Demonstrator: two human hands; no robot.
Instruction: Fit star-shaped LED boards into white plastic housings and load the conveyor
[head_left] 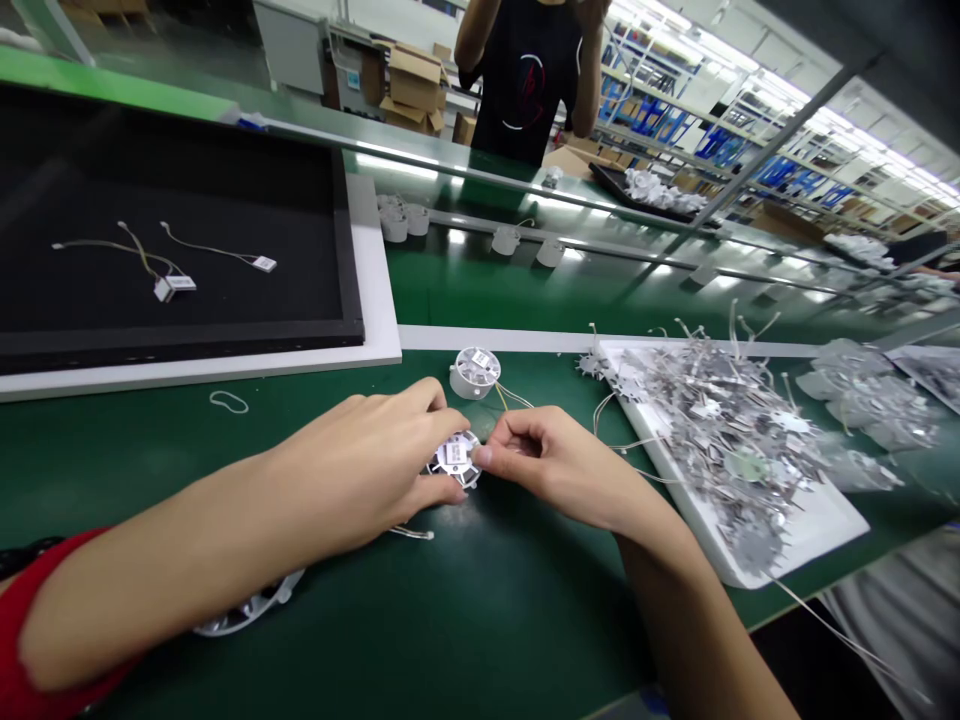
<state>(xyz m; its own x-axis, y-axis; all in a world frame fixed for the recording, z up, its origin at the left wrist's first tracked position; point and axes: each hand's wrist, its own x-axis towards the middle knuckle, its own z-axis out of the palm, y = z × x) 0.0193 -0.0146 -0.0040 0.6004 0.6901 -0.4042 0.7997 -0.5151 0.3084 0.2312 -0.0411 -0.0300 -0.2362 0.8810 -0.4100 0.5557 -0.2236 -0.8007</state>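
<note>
On the green bench, my left hand (pixel 390 455) curls its thumb and fingers around a small round clear-white plastic housing (pixel 456 456). A white square label with print sits in the middle of this housing. My right hand (pixel 536 455) is pinched closed at the housing's right edge, the thumb tip touching it. Anything between those fingertips is too small to make out. Just behind the hands stands a similar round housing (pixel 475 372) with a label on top and thin wires to its right. A small white wire connector (pixel 424 534) pokes out below my left hand.
At right, a white tray (pixel 832 520) bears a heap of star-shaped metal plates with wires. A black tray (pixel 285 290) at left holds several wired labelled pieces. Part of a larger clear ring (pixel 255 608) shows beneath my left forearm. A person (pixel 529 85) stands across the bench.
</note>
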